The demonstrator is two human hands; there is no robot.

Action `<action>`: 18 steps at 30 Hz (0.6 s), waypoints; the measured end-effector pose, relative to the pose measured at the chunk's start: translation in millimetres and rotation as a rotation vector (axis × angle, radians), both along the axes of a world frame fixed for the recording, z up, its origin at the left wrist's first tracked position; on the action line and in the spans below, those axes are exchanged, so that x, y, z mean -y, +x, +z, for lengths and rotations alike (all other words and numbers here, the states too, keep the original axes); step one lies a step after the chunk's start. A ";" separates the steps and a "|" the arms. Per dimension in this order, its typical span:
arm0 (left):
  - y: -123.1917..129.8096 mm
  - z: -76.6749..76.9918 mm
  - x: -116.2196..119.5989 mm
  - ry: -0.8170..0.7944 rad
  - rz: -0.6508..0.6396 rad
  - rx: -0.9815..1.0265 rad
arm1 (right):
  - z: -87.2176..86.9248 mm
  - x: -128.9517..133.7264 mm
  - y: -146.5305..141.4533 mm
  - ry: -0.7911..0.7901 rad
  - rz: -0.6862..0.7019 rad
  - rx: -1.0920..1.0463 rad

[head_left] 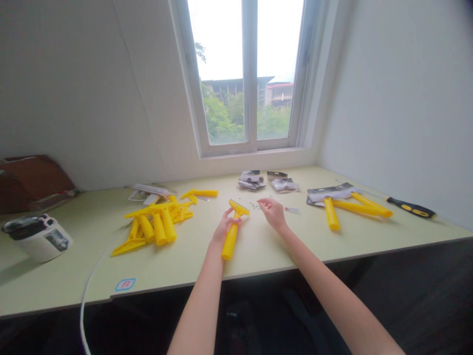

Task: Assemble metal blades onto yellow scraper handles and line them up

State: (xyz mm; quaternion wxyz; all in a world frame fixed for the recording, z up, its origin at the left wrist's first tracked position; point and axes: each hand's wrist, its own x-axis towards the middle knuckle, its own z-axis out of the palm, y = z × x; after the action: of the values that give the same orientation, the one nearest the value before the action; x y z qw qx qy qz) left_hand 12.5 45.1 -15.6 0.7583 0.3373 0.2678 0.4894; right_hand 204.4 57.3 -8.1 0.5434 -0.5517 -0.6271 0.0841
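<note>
My left hand (224,227) is wrapped round a yellow scraper (231,239), its wide head turned up and its handle pointing toward me. To the right of that head, my right hand (272,212) hovers with thumb and fingertips pinched together; anything between them is too small to make out. Small screws (253,205) lie scattered on the table between the scraper head and my right fingers. A small clear and red item (291,210) rests just beyond my right wrist.
A heap of yellow scraper parts (158,224) lies on the left. Blade packets (251,180) sit near the window. On the right are scrapers with wide blades (364,207) and a long screwdriver (412,207). A white cable (86,291), mug (39,239) and cardboard box (33,180) occupy the far left.
</note>
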 end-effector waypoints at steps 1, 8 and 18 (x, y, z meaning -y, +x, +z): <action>-0.8 0.4 -0.5 -0.025 0.020 0.029 | -1.6 -2.4 12.4 -0.019 -0.075 0.107; -0.4 6.8 2.5 -0.091 0.077 0.094 | -19.2 -2.2 93.2 -0.252 -0.420 0.470; 0.3 1.9 1.5 -0.027 0.014 -0.009 | -23.6 2.6 98.7 -0.361 -0.423 0.480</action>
State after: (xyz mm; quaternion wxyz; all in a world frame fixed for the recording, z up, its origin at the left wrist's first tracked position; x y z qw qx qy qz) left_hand 12.8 43.6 -13.7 0.7581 0.3273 0.2802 0.4896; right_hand 303.1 54.6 -31.8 0.2800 -0.7603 -0.5837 -0.0526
